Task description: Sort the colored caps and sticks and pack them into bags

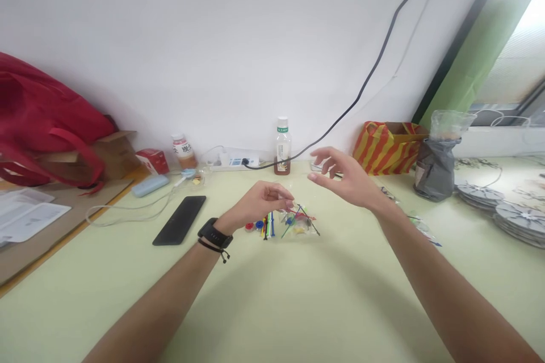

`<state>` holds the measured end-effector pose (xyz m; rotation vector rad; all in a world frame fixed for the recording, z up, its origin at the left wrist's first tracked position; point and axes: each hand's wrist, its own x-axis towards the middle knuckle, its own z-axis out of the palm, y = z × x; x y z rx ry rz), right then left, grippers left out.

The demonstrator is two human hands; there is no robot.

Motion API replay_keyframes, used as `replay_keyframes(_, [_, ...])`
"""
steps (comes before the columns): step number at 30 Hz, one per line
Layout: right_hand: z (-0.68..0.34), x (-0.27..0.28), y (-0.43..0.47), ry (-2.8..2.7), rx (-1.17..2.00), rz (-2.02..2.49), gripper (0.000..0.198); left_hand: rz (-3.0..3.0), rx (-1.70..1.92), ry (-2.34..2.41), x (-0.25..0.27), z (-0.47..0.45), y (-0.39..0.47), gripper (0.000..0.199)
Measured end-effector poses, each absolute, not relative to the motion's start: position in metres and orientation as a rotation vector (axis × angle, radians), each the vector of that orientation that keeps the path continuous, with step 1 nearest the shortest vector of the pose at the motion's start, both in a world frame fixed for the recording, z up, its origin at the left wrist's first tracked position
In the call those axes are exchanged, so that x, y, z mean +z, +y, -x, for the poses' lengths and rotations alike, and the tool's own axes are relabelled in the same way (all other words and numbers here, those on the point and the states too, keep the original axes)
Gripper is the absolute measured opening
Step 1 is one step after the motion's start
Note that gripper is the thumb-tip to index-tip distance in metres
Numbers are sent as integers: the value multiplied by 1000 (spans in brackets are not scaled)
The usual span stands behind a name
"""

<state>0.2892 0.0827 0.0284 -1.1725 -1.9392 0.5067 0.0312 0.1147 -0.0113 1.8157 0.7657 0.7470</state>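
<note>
My left hand (264,202), with a black watch on its wrist, hovers over several small coloured pieces, its thumb and fingers pinched together. Whatever lies between those fingertips is too small to make out. Just below it are coloured plastic sticks (269,226) in a row, beside a red disc (249,227) and a blue disc (259,225). A clear plastic bag (301,226) with small coloured parts lies to their right, green and red sticks on or in it. My right hand (343,178) is raised above the table to the right, fingers apart and holding nothing.
A bottle (283,147) stands by the wall behind a hanging black cable (365,84). A black phone (179,221) lies to the left, near a white cable and a red bag (46,119). A striped bag (385,147), a grey bag (436,167) and stacked discs (522,221) are at right.
</note>
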Motion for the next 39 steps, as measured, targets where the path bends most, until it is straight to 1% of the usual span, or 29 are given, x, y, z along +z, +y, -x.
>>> replay_keyframes(1, [-289, 21, 79, -1882, 585, 1154, 61, -1796, 751, 774, -9, -31, 111, 30])
replay_keyframes(2, [-287, 12, 74, -1856, 732, 1123, 68, -1775, 754, 786, -8, -30, 106, 30])
replay_keyframes(3, [-284, 1, 69, -1830, 918, 1085, 69, -1757, 754, 799, -8, -30, 101, 30])
replay_keyframes(5, [-273, -20, 57, -1686, 1179, 1039, 67, -1730, 759, 815, -12, -30, 90, 29])
replay_keyframes(6, [-267, -29, 51, -1624, 1249, 1033, 64, -1725, 750, 811, -17, -30, 85, 28])
replay_keyframes(7, [-261, -37, 46, -1564, 1266, 1042, 56, -1709, 757, 807, -22, -30, 79, 28])
replay_keyframes(9, [-252, -48, 38, -1486, 1275, 1052, 43, -1659, 767, 800, -34, -30, 70, 29])
replay_keyframes(10, [-249, -51, 36, -1465, 1281, 1049, 41, -1636, 799, 815, -40, -30, 67, 28])
replay_keyframes(15, [-251, -61, 35, -1474, 1334, 1003, 39, -1645, 898, 847, -62, -31, 61, 28])
replay_keyframes(20, [-258, -65, 38, -1478, 1228, 994, 30, -1618, 988, 829, -68, -32, 62, 27])
replay_keyframes(24, [-263, -66, 42, -1410, 1190, 999, 30, -1588, 993, 827, -69, -28, 65, 25])
replay_keyframes(28, [-265, -71, 44, -1363, 1200, 977, 35, -1481, 1068, 848, -75, -24, 72, 30])
replay_keyframes(32, [-266, -77, 47, -1309, 1242, 969, 28, -1333, 1110, 825, -78, -21, 75, 22])
replay_keyframes(35, [-265, -79, 47, -1301, 1271, 888, 30, -1281, 1142, 783, -77, -22, 73, 26])
replay_keyframes(39, [-262, -78, 44, -1375, 1164, 902, 27, -1388, 1188, 840, -76, -25, 69, 34])
